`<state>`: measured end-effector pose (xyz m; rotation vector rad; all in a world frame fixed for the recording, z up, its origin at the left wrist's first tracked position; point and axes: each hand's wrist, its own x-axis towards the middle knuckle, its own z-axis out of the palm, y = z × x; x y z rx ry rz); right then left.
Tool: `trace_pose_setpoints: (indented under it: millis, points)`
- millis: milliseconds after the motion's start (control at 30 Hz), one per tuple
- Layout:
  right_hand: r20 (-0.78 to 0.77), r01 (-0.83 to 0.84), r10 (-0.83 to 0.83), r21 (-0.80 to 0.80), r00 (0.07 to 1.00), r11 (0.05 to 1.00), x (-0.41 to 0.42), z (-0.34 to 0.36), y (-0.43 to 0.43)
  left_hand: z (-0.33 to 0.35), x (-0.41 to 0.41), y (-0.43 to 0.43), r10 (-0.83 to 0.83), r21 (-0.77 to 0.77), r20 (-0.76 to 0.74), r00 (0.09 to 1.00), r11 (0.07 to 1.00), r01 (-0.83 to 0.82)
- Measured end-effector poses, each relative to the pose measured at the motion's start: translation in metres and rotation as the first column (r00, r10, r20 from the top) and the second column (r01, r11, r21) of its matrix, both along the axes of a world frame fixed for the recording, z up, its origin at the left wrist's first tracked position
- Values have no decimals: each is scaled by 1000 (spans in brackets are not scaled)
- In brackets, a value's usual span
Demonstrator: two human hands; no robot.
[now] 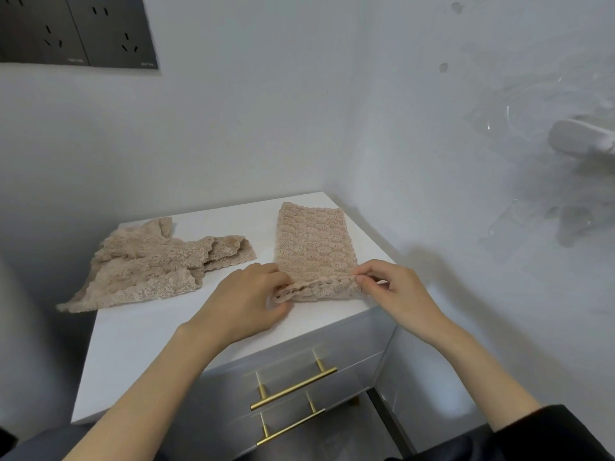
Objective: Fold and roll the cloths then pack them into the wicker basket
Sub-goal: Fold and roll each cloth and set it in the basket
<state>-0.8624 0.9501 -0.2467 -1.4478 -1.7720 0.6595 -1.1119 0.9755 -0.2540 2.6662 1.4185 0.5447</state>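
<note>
A beige textured cloth, folded into a long narrow strip, lies on the right part of the white cabinet top. Its near end is turned up into a small roll. My left hand pinches the left end of that rolled edge. My right hand pinches the right end between thumb and forefinger. A second beige cloth lies crumpled and unfolded on the left part of the top, one corner hanging over the left edge. No wicker basket is in view.
The cabinet stands in a corner against grey walls. Two drawers with brass bar handles face me below the top. Dark wall sockets sit at the upper left. A white fixture sticks out from the right wall.
</note>
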Motion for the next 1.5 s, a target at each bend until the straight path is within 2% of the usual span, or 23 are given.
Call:
trace_pose_setpoints:
  millis: [133,167,267,367,467,567,633,733,833,1100,1133,1200,1300,1433,1500]
  points:
    - [19,75,-74,-6,997,997,1,-5,6,3,-2,11,116,-288,263,958,957,-37]
    - [37,93,-93,-7,995,996,2,-7,8,1,-1,14,149,-328,287,946,943,-49]
    - [209,139,-142,31,968,990,2,-13,11,-5,3,19,208,-359,301,931,929,-92]
    - [437,188,-226,127,871,974,-2,-14,8,-9,7,22,244,-340,291,925,930,-138]
    - [476,183,-332,333,815,925,-13,-5,1,-11,10,24,264,-318,273,925,932,-173]
    - [460,32,-290,491,839,871,-36,-3,-11,-13,11,25,272,-310,273,923,933,-184]
    - [531,-92,-196,468,824,879,-55,-11,-18,-13,11,26,279,-311,266,923,931,-192]
    - [699,-207,-42,268,714,941,-72,-28,-23,-14,12,27,288,-301,253,924,931,-208]
    - [711,-211,49,141,701,967,-64,-33,-19,-13,14,26,315,-275,221,923,928,-251]
    - [704,-119,29,80,710,990,-16,-30,-11,-7,18,13,375,-73,126,919,927,-368]
    - [694,-122,39,70,718,990,-13,-29,-10,-6,18,11,349,-16,162,923,936,-351]
    - [691,-145,56,71,721,987,-8,-28,-7,-3,15,8,184,111,208,961,972,-209]
    - [684,-170,61,93,727,981,-3,-24,-3,-2,11,5,-63,146,123,990,988,45]
    - [674,-180,54,119,737,977,4,-19,-1,-7,3,0,-48,43,151,987,998,42]
    - [677,-178,50,120,734,977,6,-19,0,-8,-2,0,-30,14,112,993,999,29]
